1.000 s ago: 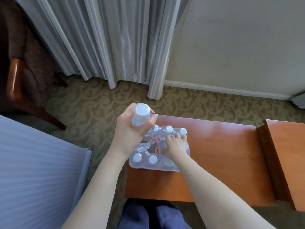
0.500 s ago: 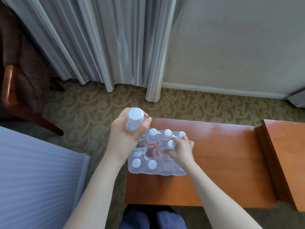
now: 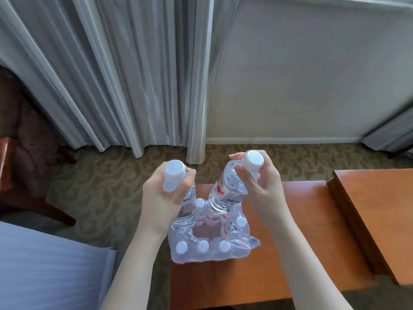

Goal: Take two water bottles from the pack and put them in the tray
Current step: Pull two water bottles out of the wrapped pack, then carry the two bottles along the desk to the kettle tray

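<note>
My left hand grips a clear water bottle by its neck, white cap up, held above the left side of the pack. In my right hand a second bottle with a red label is held by the neck and tilted, its base over the middle of the pack. The shrink-wrapped pack sits on the low wooden table with its top torn open; several white-capped bottles remain inside. No tray is in view.
A second wooden surface adjoins the table on the right. Grey curtains and a beige wall stand behind, over patterned carpet. A white bed edge lies at lower left, and a wooden chair stands far left.
My right hand has pulled a second bottle up out of the pack and now holds it raised. My left hand keeps its bottle lifted. The camera has tilted upward.
</note>
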